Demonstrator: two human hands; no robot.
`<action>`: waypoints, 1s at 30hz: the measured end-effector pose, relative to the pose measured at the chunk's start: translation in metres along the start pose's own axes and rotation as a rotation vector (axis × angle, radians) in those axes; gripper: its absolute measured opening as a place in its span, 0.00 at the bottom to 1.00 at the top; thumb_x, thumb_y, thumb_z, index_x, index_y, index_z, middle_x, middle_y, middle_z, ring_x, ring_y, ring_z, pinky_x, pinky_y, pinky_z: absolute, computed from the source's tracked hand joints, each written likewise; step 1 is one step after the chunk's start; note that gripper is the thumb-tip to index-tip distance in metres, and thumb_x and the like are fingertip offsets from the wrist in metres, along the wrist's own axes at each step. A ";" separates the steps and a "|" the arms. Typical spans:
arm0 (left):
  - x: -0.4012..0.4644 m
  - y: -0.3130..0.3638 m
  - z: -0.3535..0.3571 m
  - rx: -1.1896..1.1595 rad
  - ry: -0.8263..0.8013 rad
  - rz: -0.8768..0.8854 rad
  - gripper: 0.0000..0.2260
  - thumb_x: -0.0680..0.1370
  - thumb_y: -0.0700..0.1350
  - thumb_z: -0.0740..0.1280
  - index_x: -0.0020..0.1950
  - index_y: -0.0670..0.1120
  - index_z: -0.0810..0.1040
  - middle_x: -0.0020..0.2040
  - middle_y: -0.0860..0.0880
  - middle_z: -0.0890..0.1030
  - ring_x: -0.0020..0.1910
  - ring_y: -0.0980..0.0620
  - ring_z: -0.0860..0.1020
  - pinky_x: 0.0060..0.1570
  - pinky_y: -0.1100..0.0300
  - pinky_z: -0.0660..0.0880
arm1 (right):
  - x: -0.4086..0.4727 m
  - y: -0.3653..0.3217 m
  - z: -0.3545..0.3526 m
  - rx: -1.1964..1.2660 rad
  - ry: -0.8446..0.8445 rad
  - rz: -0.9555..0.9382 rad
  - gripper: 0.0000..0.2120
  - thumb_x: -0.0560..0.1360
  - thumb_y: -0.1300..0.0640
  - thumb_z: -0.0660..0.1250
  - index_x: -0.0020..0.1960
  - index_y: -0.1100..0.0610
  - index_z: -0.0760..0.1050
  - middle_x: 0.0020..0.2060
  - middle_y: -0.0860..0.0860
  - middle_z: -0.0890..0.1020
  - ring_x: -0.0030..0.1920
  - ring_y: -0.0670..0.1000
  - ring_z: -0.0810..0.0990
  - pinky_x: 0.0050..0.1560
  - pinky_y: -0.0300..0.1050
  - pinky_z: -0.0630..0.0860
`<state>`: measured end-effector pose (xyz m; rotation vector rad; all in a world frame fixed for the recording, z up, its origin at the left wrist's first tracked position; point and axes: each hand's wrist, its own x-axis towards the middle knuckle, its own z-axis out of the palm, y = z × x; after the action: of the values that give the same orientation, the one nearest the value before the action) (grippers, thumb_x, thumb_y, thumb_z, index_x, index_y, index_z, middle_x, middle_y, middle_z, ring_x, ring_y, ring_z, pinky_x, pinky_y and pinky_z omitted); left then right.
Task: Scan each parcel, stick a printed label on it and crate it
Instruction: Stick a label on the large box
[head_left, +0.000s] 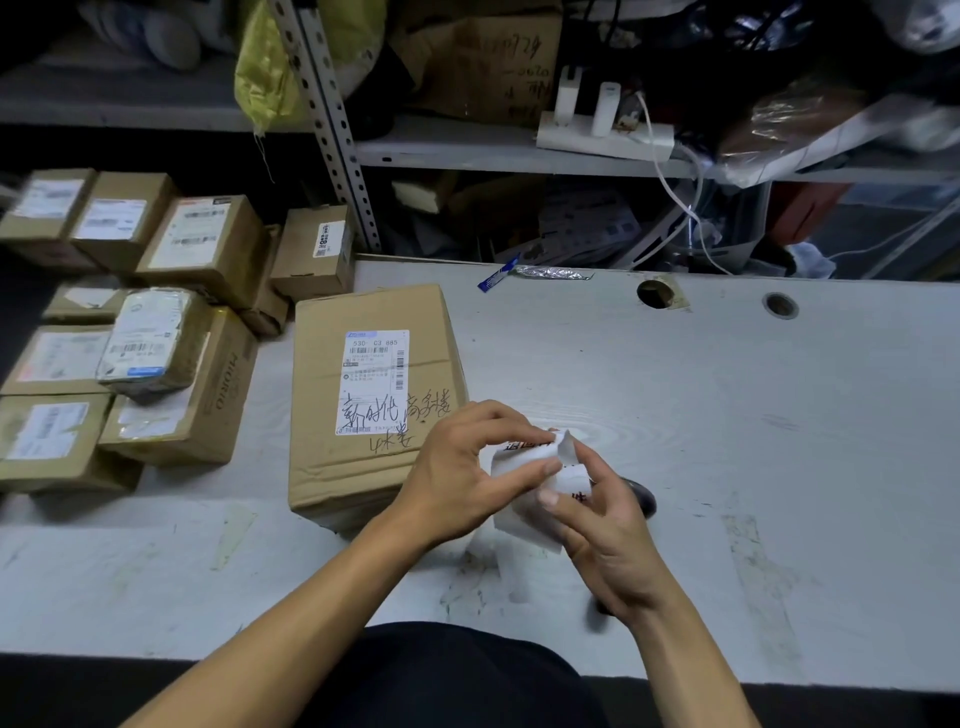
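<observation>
The person stands at a pale grey worktop (727, 415) with both hands working a printed label (530, 467), a white slip with red characters on it. The left hand (467, 467) pinches the slip's upper edge between thumb and fingertips, and the right hand (597, 514) pinches its lower part, thumb on the paper; it looks as though the label is being peeled from its backing, though the layers cannot be told apart. A dark object (641, 499), possibly the scanner, shows just behind the right hand, mostly hidden.

The large cardboard parcel (374, 400) lies on the worktop just left of the hands, with a shipping label and handwritten characters on its top face. Whether it has been scanned cannot be told. The new label is not yet on it, so sticking and crating are judged to be left for this parcel.

A stack of smaller parcels (145, 332) sits at the far left of the worktop, each already bearing a label; whether they are finished or waiting is unclear. No crate is visible.
</observation>
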<state>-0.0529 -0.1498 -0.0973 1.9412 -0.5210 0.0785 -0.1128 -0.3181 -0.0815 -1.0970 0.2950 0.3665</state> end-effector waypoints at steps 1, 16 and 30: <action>0.001 0.001 -0.002 -0.008 -0.006 -0.008 0.10 0.74 0.51 0.77 0.52 0.49 0.87 0.47 0.54 0.83 0.48 0.54 0.82 0.48 0.53 0.78 | 0.001 0.002 -0.001 -0.066 0.039 -0.007 0.29 0.73 0.62 0.73 0.72 0.52 0.71 0.57 0.58 0.85 0.58 0.56 0.84 0.58 0.46 0.81; 0.010 -0.005 -0.021 -0.087 0.064 -0.277 0.07 0.78 0.48 0.72 0.46 0.48 0.88 0.41 0.53 0.82 0.40 0.58 0.79 0.39 0.64 0.72 | -0.001 0.004 -0.014 -0.016 -0.005 0.124 0.26 0.71 0.67 0.76 0.67 0.55 0.77 0.56 0.60 0.85 0.56 0.57 0.84 0.53 0.47 0.82; -0.034 -0.017 -0.098 0.341 0.444 -0.202 0.06 0.79 0.49 0.72 0.48 0.49 0.87 0.43 0.65 0.83 0.35 0.60 0.83 0.33 0.56 0.80 | 0.021 0.041 -0.011 -1.318 0.257 0.132 0.26 0.79 0.48 0.66 0.75 0.53 0.67 0.69 0.49 0.76 0.65 0.49 0.77 0.59 0.42 0.73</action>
<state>-0.0590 -0.0462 -0.0801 2.2091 -0.0135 0.4824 -0.1118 -0.3083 -0.1281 -2.4377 0.3530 0.5524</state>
